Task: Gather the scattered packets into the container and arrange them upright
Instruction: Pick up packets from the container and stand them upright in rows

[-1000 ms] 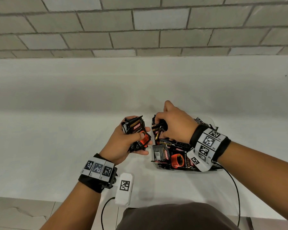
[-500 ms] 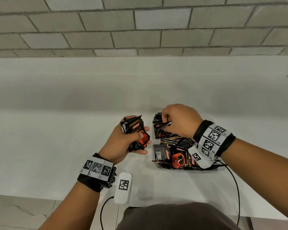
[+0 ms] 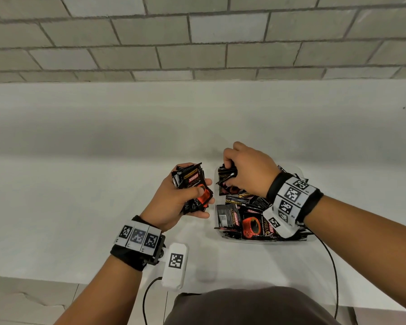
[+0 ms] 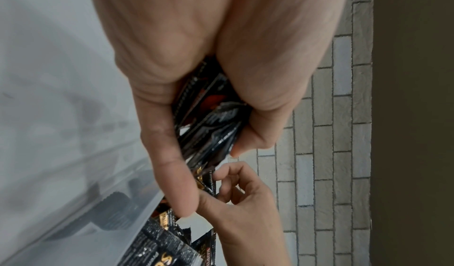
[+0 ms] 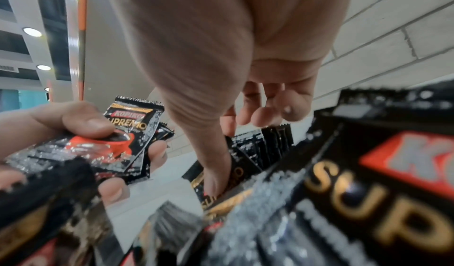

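Observation:
My left hand (image 3: pixel 204 193) grips a stack of black and red coffee packets (image 3: pixel 193 186) just left of the clear container (image 3: pixel 263 241), thumb across the top packet. The left wrist view shows the stack (image 4: pixel 209 119) clamped between thumb and fingers. My right hand (image 3: pixel 230 171) reaches into the container's far left end, fingers curled round upright packets (image 3: pixel 225 184) there. In the right wrist view its thumb (image 5: pixel 216 169) presses a packet (image 5: pixel 236 173) against the others. Several more packets (image 3: pixel 249 221) lie loose in the near part of the container.
The container stands on a white counter (image 3: pixel 80 207) below a grey brick wall (image 3: pixel 197 43). A white tagged box (image 3: pixel 175 266) hangs at my left wrist near the counter's front edge. A black cable (image 3: pixel 334 273) runs from my right wrist.
My right hand has shifted a little at the container's far left end, its fingers working among the packets. The left hand and its stack have stayed in place.

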Action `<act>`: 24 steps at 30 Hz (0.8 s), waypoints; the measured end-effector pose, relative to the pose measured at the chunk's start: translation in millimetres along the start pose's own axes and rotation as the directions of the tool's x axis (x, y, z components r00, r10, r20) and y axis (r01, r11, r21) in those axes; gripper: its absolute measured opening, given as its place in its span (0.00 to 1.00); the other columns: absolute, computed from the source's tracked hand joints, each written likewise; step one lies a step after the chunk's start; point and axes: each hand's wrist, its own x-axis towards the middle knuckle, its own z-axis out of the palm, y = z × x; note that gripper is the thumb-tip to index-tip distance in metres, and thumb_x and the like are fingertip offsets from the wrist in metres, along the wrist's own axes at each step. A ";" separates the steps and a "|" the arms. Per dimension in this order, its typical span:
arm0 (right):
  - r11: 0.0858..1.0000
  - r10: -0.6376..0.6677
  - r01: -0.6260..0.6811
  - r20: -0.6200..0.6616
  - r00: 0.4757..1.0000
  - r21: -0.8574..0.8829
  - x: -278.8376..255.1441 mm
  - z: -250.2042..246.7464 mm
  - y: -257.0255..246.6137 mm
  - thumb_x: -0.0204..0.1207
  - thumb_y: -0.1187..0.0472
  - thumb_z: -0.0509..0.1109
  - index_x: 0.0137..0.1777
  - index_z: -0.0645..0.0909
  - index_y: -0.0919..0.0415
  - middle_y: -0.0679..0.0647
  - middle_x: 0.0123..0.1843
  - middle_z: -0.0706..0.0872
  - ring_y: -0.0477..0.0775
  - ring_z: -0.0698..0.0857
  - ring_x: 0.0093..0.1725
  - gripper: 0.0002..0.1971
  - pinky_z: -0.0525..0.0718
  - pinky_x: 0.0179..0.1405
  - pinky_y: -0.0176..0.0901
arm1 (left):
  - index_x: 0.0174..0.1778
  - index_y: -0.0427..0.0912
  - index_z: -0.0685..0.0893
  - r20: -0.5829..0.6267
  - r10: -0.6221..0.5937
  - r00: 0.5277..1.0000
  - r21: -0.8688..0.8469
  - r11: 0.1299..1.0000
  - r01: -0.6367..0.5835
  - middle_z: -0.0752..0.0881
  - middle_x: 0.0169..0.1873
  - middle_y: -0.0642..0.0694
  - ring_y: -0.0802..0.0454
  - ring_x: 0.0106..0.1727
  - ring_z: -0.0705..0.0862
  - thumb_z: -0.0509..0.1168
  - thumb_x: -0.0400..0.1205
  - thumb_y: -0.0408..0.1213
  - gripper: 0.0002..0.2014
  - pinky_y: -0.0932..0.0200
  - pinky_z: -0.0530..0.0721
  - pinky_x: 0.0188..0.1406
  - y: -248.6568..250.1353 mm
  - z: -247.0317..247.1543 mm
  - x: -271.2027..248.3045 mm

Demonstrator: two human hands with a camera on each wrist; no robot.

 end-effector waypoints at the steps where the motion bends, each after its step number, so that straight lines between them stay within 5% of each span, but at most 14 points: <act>1: 0.999 0.004 -0.004 -0.009 1.000 0.033 -0.3 -1.7 0.9 0.64 0.50 0.84 0.51 0.75 0.50 0.46 0.49 0.72 0.52 0.78 0.39 0.22 0.70 0.28 0.42 | 0.76 0.43 0.73 0.001 -0.002 1.000 -0.002 1.000 0.002 0.87 0.64 0.32 0.22 0.56 0.89 0.65 0.85 0.19 0.25 0.35 0.93 0.39 -0.1 0.1 0.3; 4: 0.995 0.024 -0.019 -0.049 0.999 0.103 -4.7 -10.2 5.2 0.58 0.48 0.88 0.56 0.74 0.50 0.47 0.53 0.70 0.51 0.79 0.37 0.32 0.81 0.34 0.46 | 0.76 0.43 0.73 -0.001 -0.004 1.000 -0.005 1.000 0.004 0.87 0.64 0.32 0.21 0.57 0.89 0.65 0.85 0.19 0.25 0.37 0.93 0.38 0.0 0.5 0.4; 10: 0.986 0.099 -0.100 0.010 0.995 0.130 -7.9 -15.0 15.3 0.54 0.45 0.90 0.67 0.71 0.49 0.49 0.60 0.68 0.50 0.80 0.41 0.44 0.77 0.41 0.43 | 0.76 0.41 0.73 -0.008 -0.008 1.000 -0.002 1.000 0.008 0.87 0.64 0.31 0.22 0.56 0.89 0.65 0.84 0.19 0.25 0.37 0.93 0.37 -2.0 1.1 2.4; 14: 0.985 0.082 -0.088 0.044 0.996 0.149 -2.1 -4.0 11.6 0.60 0.48 0.88 0.67 0.74 0.51 0.52 0.61 0.70 0.54 0.82 0.47 0.37 0.78 0.43 0.42 | 0.77 0.41 0.72 0.003 -0.016 1.000 0.011 1.000 0.015 0.88 0.64 0.33 0.21 0.57 0.88 0.66 0.85 0.20 0.25 0.36 0.93 0.39 -1.2 3.4 5.2; 18: 0.999 0.009 -0.006 -0.066 0.998 0.054 -4.3 -1.0 6.2 0.64 0.53 0.86 0.65 0.74 0.46 0.51 0.61 0.67 0.53 0.75 0.52 0.32 0.82 0.43 0.45 | 0.76 0.44 0.73 0.006 -0.017 1.000 0.014 1.000 0.017 0.88 0.63 0.33 0.19 0.57 0.88 0.66 0.84 0.19 0.26 0.38 0.92 0.37 0.2 3.0 5.0; 24: 0.981 -0.179 0.175 -0.031 0.983 -0.088 -7.5 -6.3 1.3 0.71 0.53 0.81 0.48 0.84 0.46 0.45 0.52 0.69 0.50 0.72 0.54 0.10 0.74 0.37 0.43 | 0.76 0.43 0.73 -0.014 -0.007 1.000 0.020 1.000 0.008 0.88 0.63 0.33 0.22 0.55 0.90 0.66 0.84 0.20 0.26 0.36 0.92 0.38 -1.4 -1.0 2.7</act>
